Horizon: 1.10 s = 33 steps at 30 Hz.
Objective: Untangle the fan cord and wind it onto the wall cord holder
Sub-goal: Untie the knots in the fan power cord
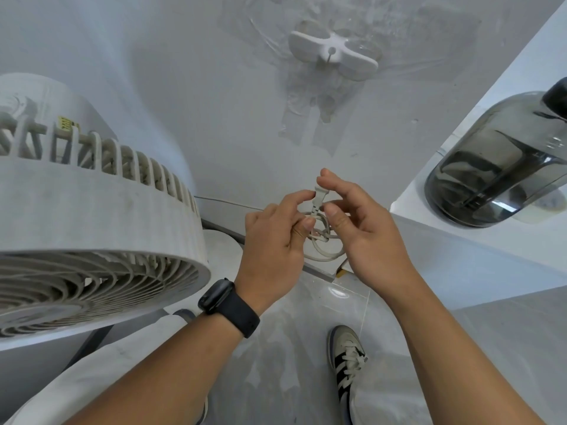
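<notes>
A white round fan (92, 228) stands at the left, its grille facing down toward me. Its pale cord (322, 250) is knotted into small loops between my hands, low in front of the wall. My left hand (276, 240) pinches the tangled cord with thumb and fingers. My right hand (365, 225) pinches the cord's plug end (319, 199), which points upward. The white winged cord holder (333, 53) sits on the wall high above both hands, with nothing wound on it.
A dark translucent water jug (497, 167) lies on a white ledge (460, 234) at the right. A thin cable (227, 203) runs along the wall base behind the fan. Below are grey floor tiles and my shoe (346, 357).
</notes>
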Available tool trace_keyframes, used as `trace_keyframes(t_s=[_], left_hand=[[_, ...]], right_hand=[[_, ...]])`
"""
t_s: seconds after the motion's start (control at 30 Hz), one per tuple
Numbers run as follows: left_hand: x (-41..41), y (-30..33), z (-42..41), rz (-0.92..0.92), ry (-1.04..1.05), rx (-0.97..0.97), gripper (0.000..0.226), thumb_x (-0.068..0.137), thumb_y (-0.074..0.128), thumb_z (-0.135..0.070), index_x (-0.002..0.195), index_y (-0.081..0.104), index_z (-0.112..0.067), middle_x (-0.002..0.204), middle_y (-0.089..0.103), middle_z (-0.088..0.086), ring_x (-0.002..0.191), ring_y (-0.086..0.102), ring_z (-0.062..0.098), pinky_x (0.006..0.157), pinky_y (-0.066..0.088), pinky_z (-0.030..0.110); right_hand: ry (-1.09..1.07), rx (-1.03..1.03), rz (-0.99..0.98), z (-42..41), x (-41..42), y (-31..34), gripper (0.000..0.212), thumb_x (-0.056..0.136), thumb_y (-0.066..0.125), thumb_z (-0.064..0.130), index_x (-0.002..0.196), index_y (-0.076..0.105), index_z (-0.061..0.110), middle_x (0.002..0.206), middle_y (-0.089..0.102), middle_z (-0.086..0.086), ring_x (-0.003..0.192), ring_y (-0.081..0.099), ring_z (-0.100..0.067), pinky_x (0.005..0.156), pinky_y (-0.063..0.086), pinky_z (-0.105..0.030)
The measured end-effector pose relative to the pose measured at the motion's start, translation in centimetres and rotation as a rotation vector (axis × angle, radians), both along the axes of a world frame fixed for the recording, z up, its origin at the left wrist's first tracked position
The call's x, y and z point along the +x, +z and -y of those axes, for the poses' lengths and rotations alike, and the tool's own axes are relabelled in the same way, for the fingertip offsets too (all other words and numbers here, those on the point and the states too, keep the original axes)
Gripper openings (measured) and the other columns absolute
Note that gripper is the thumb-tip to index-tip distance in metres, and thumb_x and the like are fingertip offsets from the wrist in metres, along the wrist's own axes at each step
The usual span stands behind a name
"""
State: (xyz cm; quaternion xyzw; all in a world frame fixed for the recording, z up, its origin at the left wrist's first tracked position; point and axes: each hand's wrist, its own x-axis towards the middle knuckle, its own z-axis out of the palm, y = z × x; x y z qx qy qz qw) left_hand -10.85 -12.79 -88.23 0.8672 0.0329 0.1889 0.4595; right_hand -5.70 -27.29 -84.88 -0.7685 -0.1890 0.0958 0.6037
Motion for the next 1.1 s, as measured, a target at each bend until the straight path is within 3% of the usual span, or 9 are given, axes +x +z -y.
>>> trace_keyframes(t_s=[0.1,0.13,0.23,0.33,0.47,0.7,0.83,1.1], left_hand=[[-0.1,0.0,0.1,0.013,-0.001,-0.004,0.038,0.104,0.048,-0.03,0.142,0.043,-0.033,0.08,0.068,-0.019,0.091,0.061,0.007,0.1,0.032,0.031],[-0.1,0.1,0.2,0.02,0.001,-0.003,0.038,0.104,0.049,-0.029,0.142,0.043,-0.032,0.077,0.066,-0.019,0.088,0.06,0.007,0.099,0.034,0.033],[-0.1,-0.1,0.3,0.038,0.008,-0.04,0.031,0.105,0.052,-0.024,0.136,0.047,-0.028,0.068,0.06,-0.017,0.079,0.061,0.01,0.093,0.044,0.041],[0.0,-0.1,0.3,0.001,0.036,-0.151,0.023,0.106,0.056,-0.023,0.128,0.049,-0.025,0.074,0.07,-0.006,0.078,0.067,0.011,0.075,0.049,0.021],[0.0,0.1,0.3,-0.059,0.056,-0.179,0.018,0.105,0.059,-0.026,0.122,0.054,-0.022,0.084,0.075,-0.005,0.08,0.071,0.008,0.065,0.047,0.011],[-0.1,-0.2,0.5,-0.082,0.09,-0.101,0.019,0.104,0.06,-0.028,0.121,0.062,-0.02,0.084,0.073,-0.007,0.072,0.065,0.006,0.062,0.044,0.012],[0.0,-0.4,0.5,-0.119,0.091,-0.048,0.012,0.103,0.061,-0.025,0.108,0.069,-0.017,0.082,0.072,-0.007,0.073,0.064,0.008,0.065,0.047,0.019],[0.4,-0.9,-0.3,-0.085,0.083,0.012,0.015,0.101,0.063,-0.024,0.091,0.07,-0.016,0.088,0.058,-0.007,0.079,0.056,0.009,0.067,0.039,0.012]], right_hand=[[0.0,-0.063,-0.021,0.3,0.0,0.0,0.043,0.107,0.051,0.011,0.132,0.062,0.044,0.099,0.07,0.007,0.086,0.062,-0.01,0.075,0.05,-0.015],[0.005,-0.077,-0.021,0.3,0.0,0.1,0.044,0.107,0.05,0.01,0.132,0.062,0.043,0.097,0.069,0.008,0.083,0.061,-0.008,0.073,0.049,-0.013],[0.029,-0.08,0.0,0.4,0.1,0.1,0.045,0.106,0.05,0.005,0.133,0.063,0.038,0.127,0.064,0.02,0.092,0.062,-0.006,0.083,0.047,-0.01],[0.032,-0.084,0.004,0.3,0.2,-0.1,0.044,0.104,0.053,0.004,0.134,0.063,0.034,0.138,0.056,0.019,0.099,0.064,-0.008,0.089,0.049,-0.014],[0.048,-0.082,-0.045,0.4,0.2,-0.3,0.049,0.101,0.058,0.003,0.138,0.061,0.033,0.139,0.052,0.017,0.097,0.066,-0.008,0.086,0.052,-0.017],[0.073,-0.124,-0.056,0.2,0.5,-0.8,0.056,0.092,0.07,0.006,0.138,0.061,0.037,0.136,0.049,0.018,0.09,0.06,-0.004,0.083,0.048,-0.014],[0.038,-0.203,0.008,-0.2,0.4,-1.6,0.049,0.091,0.075,0.012,0.132,0.065,0.037,0.124,0.051,0.017,0.086,0.06,-0.003,0.077,0.046,-0.011],[0.01,-0.368,0.224,-0.2,0.3,-2.1,0.029,0.096,0.071,0.023,0.124,0.071,0.029,0.111,0.062,0.013,0.088,0.064,-0.001,0.078,0.045,-0.009]])
